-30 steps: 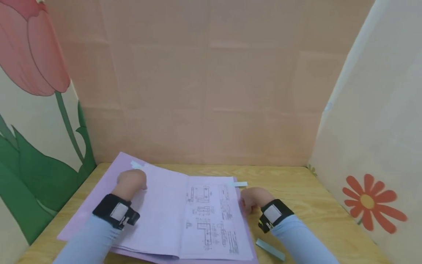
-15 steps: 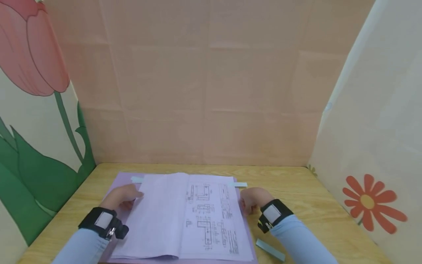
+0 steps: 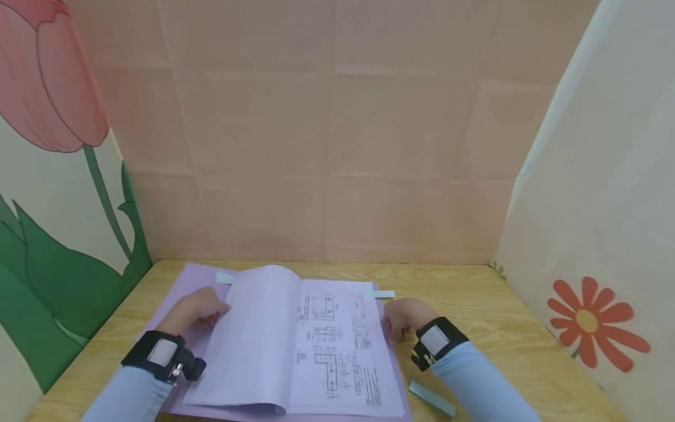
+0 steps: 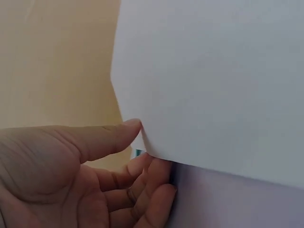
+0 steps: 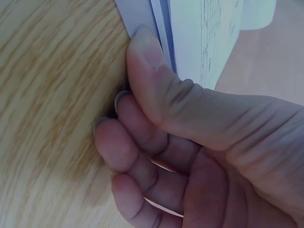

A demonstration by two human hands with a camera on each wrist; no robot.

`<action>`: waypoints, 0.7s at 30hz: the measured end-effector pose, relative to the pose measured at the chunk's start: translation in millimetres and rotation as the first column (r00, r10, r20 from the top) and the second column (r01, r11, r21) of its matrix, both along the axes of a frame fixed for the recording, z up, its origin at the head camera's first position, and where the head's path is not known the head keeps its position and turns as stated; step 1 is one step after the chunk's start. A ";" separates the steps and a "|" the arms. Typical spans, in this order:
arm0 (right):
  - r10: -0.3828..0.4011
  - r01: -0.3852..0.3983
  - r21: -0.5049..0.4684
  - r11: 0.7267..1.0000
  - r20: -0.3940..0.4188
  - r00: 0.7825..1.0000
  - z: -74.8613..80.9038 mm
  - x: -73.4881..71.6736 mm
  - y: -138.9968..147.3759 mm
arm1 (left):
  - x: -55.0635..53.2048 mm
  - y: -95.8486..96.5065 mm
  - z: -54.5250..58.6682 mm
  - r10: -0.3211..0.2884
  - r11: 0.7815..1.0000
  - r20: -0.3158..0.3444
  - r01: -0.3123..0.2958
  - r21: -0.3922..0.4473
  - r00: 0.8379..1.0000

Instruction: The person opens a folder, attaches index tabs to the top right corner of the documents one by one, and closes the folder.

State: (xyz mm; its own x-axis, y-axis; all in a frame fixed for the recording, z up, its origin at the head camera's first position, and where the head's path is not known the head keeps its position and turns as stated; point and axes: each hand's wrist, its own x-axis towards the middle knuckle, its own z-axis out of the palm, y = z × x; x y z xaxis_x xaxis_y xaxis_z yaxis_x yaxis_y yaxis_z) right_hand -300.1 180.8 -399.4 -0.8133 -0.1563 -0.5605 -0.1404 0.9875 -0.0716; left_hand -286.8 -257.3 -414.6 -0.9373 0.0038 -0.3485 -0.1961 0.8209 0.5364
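An open purple folder (image 3: pixel 181 296) lies on the table with printed sheets in it. The right-hand page (image 3: pixel 358 351) carries technical line drawings. My left hand (image 3: pixel 195 310) pinches the outer edge of the blank left page (image 3: pixel 253 340); in the left wrist view the thumb (image 4: pixel 109 140) lies on top of the paper with fingertips underneath. That page bows upward toward the fold. At the folder's right edge, my right hand (image 3: pixel 406 319) grips with the thumb (image 5: pixel 147 52) on the edge and the other fingers curled low by the wood.
Pale blue strips (image 3: pixel 384 294) (image 3: pixel 224 278) stick out near the folder's upper right and upper left. Another pale blue strip (image 3: pixel 432 400) lies on the wooden table (image 3: pixel 501 328) by my right forearm. Patterned side walls and a tan back wall (image 3: pixel 327 146) enclose the table.
My left hand has moved down and left from over the page to its outer edge. The left cover dropped, then rose slightly, and the left page now bulges upward. My right hand stays put.
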 end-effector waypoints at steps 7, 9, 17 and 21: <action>-0.007 0.007 -0.007 1.000 -0.015 1.000 0.0 1.1 -0.7 | 0.1 1.1 26.2 -0.099 0.994 -0.133 0.093 -0.056 0.986; -0.012 0.012 -0.010 1.000 -0.017 1.000 0.4 1.5 -0.4 | -0.8 0.6 34.7 -0.113 0.994 -0.148 0.112 -0.017 0.982; -0.014 0.014 -0.010 1.000 -0.021 1.000 -2.1 -0.4 1.1 | -3.6 -1.4 70.7 -0.205 0.938 -0.098 0.224 0.265 0.974; -0.029 0.028 -0.017 0.999 -0.024 0.999 -3.1 -2.0 1.9 | -1.3 2.2 86.4 -0.260 0.889 -0.051 0.260 0.378 0.964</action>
State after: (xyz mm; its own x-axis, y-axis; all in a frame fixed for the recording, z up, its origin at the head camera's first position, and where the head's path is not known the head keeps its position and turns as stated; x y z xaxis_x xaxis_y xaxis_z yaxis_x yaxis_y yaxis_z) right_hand -302.1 182.7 -402.6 -0.8306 -0.1422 -0.5384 -0.1141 0.9898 -0.0855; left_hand -288.1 -255.1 -328.2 -0.8843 0.3788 -0.2732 -0.0045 0.5780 0.8160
